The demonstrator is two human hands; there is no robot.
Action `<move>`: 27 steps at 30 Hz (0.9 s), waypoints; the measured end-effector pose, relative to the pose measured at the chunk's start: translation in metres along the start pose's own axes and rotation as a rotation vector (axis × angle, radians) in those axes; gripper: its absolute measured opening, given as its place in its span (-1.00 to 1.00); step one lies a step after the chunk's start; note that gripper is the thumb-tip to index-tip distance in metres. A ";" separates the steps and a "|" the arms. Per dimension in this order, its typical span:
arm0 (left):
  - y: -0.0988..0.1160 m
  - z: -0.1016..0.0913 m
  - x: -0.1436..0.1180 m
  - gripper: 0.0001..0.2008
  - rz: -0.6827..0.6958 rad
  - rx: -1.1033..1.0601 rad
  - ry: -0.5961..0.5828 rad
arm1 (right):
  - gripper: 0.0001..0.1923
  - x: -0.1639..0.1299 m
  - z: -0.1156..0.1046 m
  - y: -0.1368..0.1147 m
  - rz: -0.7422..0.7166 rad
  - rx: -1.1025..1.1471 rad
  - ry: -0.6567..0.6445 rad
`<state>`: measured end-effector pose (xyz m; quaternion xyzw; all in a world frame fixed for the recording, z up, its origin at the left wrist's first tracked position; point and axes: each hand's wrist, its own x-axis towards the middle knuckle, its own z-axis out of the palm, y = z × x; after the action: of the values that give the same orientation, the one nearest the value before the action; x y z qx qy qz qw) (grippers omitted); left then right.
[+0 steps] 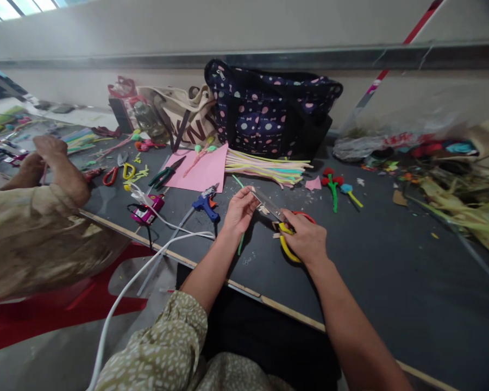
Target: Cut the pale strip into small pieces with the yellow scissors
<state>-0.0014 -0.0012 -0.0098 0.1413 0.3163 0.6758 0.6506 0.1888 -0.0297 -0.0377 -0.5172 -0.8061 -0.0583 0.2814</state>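
My left hand [240, 210] is closed, pinching a green pipe cleaner [240, 245] whose ends stick out above and below the fingers. In my right hand [306, 237] is a pair of scissors [268, 204] with one yellow and one red handle. Their metal blades point up and left, reaching the fingertips of my left hand. Whether the blades touch the pipe cleaner I cannot tell. Small pale scraps [263, 209] lie on the dark table under the blades. A blue glue gun [206, 204] rests just left of my left hand.
Behind my hands lie a bundle of pipe cleaners [264, 166], pink paper [212, 176] and green-handled pliers [167, 172]. Pipe-cleaner flowers [333, 189] sit to the right. A dotted bag [264, 117] stands behind. A white cable [122, 296] crosses the table edge; a co-worker's arm [65, 171] is at left.
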 end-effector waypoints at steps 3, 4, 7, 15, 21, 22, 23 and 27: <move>-0.001 -0.002 0.001 -0.71 -0.004 0.005 0.007 | -0.64 0.000 0.000 -0.001 -0.004 0.007 0.004; -0.001 -0.002 0.001 -0.71 -0.007 0.007 0.011 | -0.65 0.000 -0.001 -0.001 0.000 0.008 0.006; -0.002 -0.002 0.002 -0.72 -0.010 0.009 0.015 | -0.66 0.000 0.000 -0.001 0.012 0.007 0.011; -0.002 -0.002 0.001 -0.74 -0.007 -0.003 0.015 | -0.65 -0.001 0.003 -0.001 -0.009 0.000 0.024; -0.001 -0.001 0.001 -0.75 -0.008 -0.005 0.030 | -0.68 -0.001 0.001 -0.003 0.004 0.021 0.000; -0.001 -0.001 0.001 -0.75 -0.010 -0.007 0.033 | -0.68 -0.001 0.002 -0.003 0.002 0.031 -0.008; -0.001 -0.001 0.001 -0.75 -0.012 -0.009 0.037 | -0.68 -0.001 0.002 -0.003 -0.001 0.044 -0.017; -0.001 -0.001 0.001 -0.76 -0.009 -0.021 0.042 | -0.63 -0.001 0.002 0.001 0.055 0.107 -0.016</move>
<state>-0.0017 -0.0003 -0.0113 0.1188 0.3233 0.6789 0.6484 0.1886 -0.0291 -0.0400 -0.5237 -0.7959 -0.0035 0.3037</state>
